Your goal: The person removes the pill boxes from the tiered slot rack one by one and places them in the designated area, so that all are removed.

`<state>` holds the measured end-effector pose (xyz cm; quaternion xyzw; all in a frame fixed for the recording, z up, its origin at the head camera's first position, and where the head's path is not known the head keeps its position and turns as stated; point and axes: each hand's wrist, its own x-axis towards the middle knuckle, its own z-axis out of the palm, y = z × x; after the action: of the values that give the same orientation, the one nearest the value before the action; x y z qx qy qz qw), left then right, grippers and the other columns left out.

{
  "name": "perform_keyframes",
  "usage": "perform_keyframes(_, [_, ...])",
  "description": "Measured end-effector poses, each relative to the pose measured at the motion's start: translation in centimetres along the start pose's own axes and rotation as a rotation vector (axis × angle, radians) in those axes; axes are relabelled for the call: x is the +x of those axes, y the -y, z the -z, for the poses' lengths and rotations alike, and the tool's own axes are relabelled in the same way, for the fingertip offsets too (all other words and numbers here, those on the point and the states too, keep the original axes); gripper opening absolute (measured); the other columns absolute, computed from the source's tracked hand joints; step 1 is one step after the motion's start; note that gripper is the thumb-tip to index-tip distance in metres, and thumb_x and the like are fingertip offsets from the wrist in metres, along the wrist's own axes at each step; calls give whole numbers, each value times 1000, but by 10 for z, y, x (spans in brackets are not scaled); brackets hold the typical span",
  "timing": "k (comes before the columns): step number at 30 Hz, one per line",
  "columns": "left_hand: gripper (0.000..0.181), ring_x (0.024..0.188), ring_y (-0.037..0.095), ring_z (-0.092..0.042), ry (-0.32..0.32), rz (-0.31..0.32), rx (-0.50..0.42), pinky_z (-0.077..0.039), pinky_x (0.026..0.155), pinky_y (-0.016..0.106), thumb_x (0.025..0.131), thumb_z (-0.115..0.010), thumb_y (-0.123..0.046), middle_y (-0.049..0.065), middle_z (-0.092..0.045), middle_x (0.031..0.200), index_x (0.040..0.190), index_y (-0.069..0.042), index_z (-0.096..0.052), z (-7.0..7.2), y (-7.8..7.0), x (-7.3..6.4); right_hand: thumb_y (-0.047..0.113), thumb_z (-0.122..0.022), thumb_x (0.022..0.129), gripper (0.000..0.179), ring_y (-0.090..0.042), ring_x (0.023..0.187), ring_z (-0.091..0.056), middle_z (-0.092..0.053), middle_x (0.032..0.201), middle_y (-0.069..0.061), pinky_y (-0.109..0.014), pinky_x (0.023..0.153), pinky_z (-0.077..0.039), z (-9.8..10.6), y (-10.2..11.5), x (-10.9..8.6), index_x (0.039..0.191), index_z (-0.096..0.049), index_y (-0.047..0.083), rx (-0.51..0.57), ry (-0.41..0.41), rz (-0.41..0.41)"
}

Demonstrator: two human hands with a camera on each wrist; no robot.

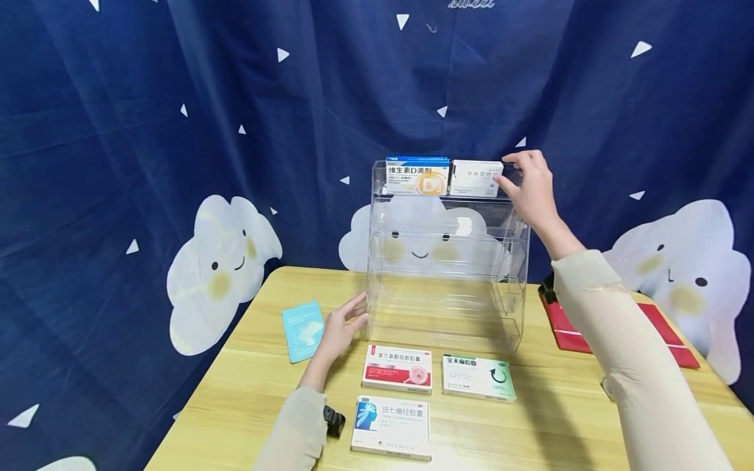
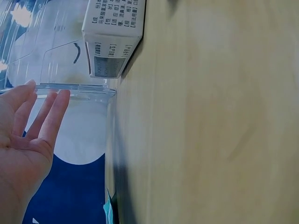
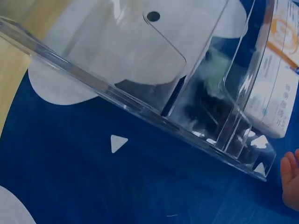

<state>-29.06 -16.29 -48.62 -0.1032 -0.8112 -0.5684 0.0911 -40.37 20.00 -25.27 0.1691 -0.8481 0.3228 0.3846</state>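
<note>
A clear acrylic tiered rack (image 1: 370,255) stands upright on the table. On its top tier, a blue, white and orange vitamin D drops box (image 1: 417,178) sits beside a white medicine box (image 1: 473,179). My right hand (image 1: 535,190) pinches the white box's right end, thumb over the front and index finger at the upper corner. Only part of that hand (image 3: 291,179) shows in the right wrist view. My left hand (image 1: 340,332) has its fingers extended, fingertips right at the rack's left side. In the left wrist view, the left hand (image 2: 30,135) holds nothing.
Before the rack lie a red-and-white capsule box (image 1: 397,368), a green-and-white capsule box (image 1: 478,377) and a white box with a blue head picture (image 1: 391,426). A light-blue packet (image 1: 303,331) lies left, a red item (image 1: 565,330) right. A dark-blue curtain (image 1: 318,85) hangs behind.
</note>
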Motion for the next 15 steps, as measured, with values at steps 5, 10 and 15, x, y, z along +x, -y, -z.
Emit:
perform_keyframes(5, [52, 121, 31, -63, 2, 0, -10, -56, 99, 32, 93, -65, -8, 12, -56, 142, 143, -17, -51, -1, 1, 1, 13, -67, 93, 41, -41, 123, -49, -50, 131, -25, -54, 107, -44, -2, -1, 11, 129, -56, -2, -66, 105, -63])
perform_keyframes(10, [53, 120, 30, -64, -3, -5, 8, -55, 102, 35, 92, -65, -9, 11, -56, 143, 143, -18, -51, -2, 2, 0, 17, -67, 93, 41, -45, 125, -46, -51, 131, -26, -59, 106, -39, -8, -3, 17, 128, -56, -1, -170, 128, -27])
perform_keyframes(15, [53, 120, 31, -64, -8, -16, 13, -55, 102, 37, 92, -66, -10, 11, -56, 143, 143, -18, -51, -1, 3, 0, 18, -67, 93, 41, -47, 118, -50, -57, 130, -27, -59, 91, -41, -15, -5, 21, 128, -57, 0, -298, 161, 29])
